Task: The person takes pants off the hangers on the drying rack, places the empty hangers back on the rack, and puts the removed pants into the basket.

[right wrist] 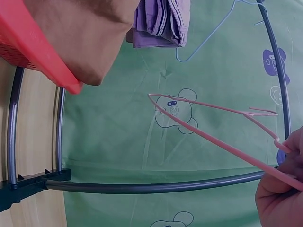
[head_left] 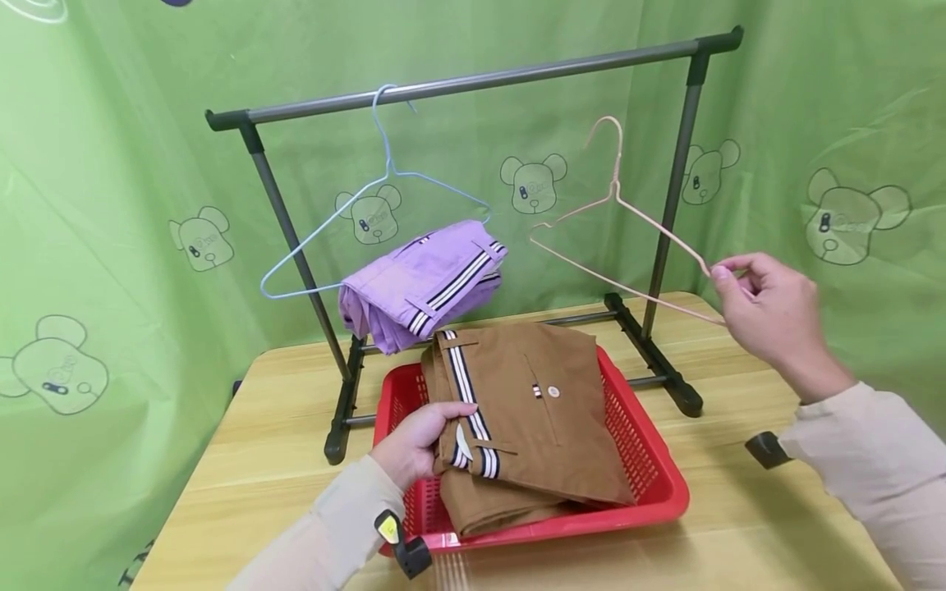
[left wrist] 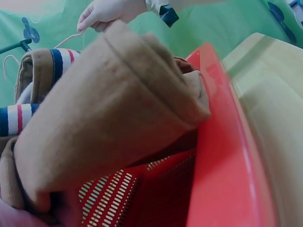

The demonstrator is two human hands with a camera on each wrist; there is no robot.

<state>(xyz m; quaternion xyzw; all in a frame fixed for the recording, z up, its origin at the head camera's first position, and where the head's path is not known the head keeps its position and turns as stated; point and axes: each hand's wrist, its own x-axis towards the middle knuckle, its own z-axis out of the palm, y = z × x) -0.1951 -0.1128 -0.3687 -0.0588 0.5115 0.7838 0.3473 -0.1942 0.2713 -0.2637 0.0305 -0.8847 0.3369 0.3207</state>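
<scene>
My left hand [head_left: 415, 443] grips folded brown trousers [head_left: 517, 410] at the striped waistband, its thumb lying on top. The trousers rest in a red basket [head_left: 591, 522]; their rolled side fills much of the left wrist view. My right hand [head_left: 772, 316] pinches a pink wire hanger [head_left: 616, 168] at its right corner and holds it up in front of the rack. The hanger's bottom bar is unhooked at the left end, leaving a gap there. In the right wrist view the pink hanger [right wrist: 213, 139] points towards the basket, with nothing hung on it.
Behind the basket stands a dark metal clothes rack [head_left: 473, 80] on a wooden table [head_left: 251, 460]. From its bar hangs a blue hanger [head_left: 387, 144] with folded purple trousers [head_left: 414, 283] over its lower bar. A green curtain [head_left: 133, 205] with bear drawings surrounds the table.
</scene>
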